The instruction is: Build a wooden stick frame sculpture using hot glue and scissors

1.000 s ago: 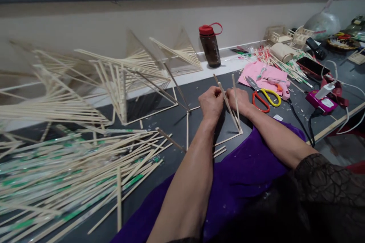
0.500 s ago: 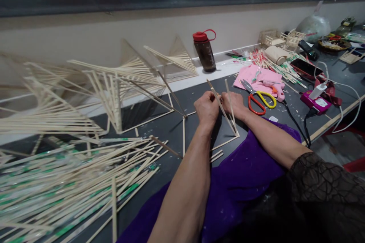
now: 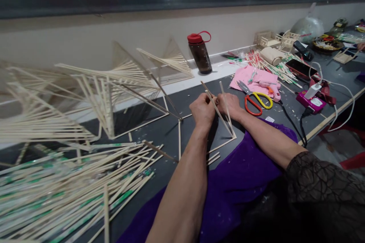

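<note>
My left hand (image 3: 203, 109) and my right hand (image 3: 229, 105) meet on the dark table, fingers closed in a pinch. What they pinch is hidden behind the left fingers. Two slanted sticks (image 3: 219, 111) rise beside the hands from the near right corner of a thin stick frame (image 3: 222, 145) lying flat. At the frame's left, more sticks (image 3: 164, 93) lean up from a corner, and one short side (image 3: 179, 140) lies flat. Two short loose sticks (image 3: 213, 158) are close to my left forearm.
Loose sticks (image 3: 85, 193) cover the left front, with twisted stick models (image 3: 114, 83) behind. Red-handled and yellow-handled scissors (image 3: 253, 100), a pink glue gun (image 3: 272, 88), a phone (image 3: 301, 69) and a cable stand right. A bottle (image 3: 202, 57) is at the wall; purple cloth (image 3: 236, 182) lies in front.
The whole view has shifted slightly, so things appear a little further left. Both hands stay together in the same place at the frame.
</note>
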A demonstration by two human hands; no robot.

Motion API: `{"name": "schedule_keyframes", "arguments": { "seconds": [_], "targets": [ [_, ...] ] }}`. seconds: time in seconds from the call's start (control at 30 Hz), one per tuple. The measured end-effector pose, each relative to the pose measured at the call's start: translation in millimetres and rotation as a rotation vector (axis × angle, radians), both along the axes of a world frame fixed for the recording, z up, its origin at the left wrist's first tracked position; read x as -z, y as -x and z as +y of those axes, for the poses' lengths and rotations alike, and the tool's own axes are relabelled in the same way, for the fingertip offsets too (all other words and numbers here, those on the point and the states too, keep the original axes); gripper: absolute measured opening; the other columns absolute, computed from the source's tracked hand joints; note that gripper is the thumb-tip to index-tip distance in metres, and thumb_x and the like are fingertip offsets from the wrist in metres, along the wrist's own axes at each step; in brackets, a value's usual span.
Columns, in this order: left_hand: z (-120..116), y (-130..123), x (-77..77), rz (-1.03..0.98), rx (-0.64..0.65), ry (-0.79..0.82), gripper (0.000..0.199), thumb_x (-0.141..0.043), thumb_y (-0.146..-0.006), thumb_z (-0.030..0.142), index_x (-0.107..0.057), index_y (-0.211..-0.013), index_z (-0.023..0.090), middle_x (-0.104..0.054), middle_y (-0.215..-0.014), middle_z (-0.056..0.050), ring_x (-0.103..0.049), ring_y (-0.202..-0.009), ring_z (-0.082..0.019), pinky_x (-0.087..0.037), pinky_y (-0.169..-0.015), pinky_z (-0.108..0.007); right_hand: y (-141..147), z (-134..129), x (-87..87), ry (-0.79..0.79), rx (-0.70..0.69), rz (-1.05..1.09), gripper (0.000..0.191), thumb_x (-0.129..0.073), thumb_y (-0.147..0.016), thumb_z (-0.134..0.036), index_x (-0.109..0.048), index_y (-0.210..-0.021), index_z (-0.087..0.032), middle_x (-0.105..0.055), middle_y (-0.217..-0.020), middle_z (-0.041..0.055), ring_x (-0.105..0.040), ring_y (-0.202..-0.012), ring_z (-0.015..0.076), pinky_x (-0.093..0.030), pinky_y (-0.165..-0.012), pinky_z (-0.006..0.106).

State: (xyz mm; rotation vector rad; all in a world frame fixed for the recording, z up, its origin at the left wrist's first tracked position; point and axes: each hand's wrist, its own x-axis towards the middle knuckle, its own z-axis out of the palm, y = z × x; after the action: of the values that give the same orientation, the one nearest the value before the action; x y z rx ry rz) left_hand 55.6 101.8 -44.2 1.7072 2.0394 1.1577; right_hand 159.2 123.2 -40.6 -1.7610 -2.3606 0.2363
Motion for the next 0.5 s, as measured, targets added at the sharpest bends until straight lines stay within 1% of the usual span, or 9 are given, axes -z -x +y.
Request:
{"name": "schedule_keyframes", "arguments": {
  "seconds": [0.13,0.3,0.5],
  "targets": [
    [0.3,0.1,0.6,-0.022,0.001,-0.007,0.012,-0.059,-0.078,0.027,-0.069,-0.080,0.021,-0.076,-0.084,-0.003,-0.069,-0.080,-0.019,-0.048,-0.077,-0.028,0.5,0.8,0.0,0.000,0.002,0.001,0.034,-0.045,-0.096,-0.032,-0.071,-0.110,-0.015,-0.074,-0.111,0.0168,-0.071,-0.104,0.0294,-0.055,-0.084,0.034],
    [-1.6,-1.3,-2.2,-0.013,-0.011,0.009,0.011,-0.061,-0.079,0.027,-0.069,-0.080,0.020,-0.076,-0.085,-0.003,-0.069,-0.083,-0.020,-0.048,-0.079,-0.028,-0.3,-0.9,-2.2,0.013,-0.006,0.005,0.034,-0.046,-0.096,-0.031,-0.071,-0.111,-0.014,-0.074,-0.111,0.0179,-0.070,-0.105,0.0308,-0.055,-0.084,0.034],
    [-3.1,-1.9,-1.8,-0.012,0.013,0.005,0.012,-0.060,-0.080,0.024,-0.070,-0.082,0.019,-0.076,-0.088,-0.004,-0.069,-0.083,-0.019,-0.048,-0.081,-0.027,-2.3,-4.7,-7.0,0.041,-0.004,0.015,0.034,-0.048,-0.094,-0.028,-0.071,-0.113,-0.012,-0.073,-0.112,0.0206,-0.069,-0.109,0.0317,-0.053,-0.086,0.033]
  ]
}}
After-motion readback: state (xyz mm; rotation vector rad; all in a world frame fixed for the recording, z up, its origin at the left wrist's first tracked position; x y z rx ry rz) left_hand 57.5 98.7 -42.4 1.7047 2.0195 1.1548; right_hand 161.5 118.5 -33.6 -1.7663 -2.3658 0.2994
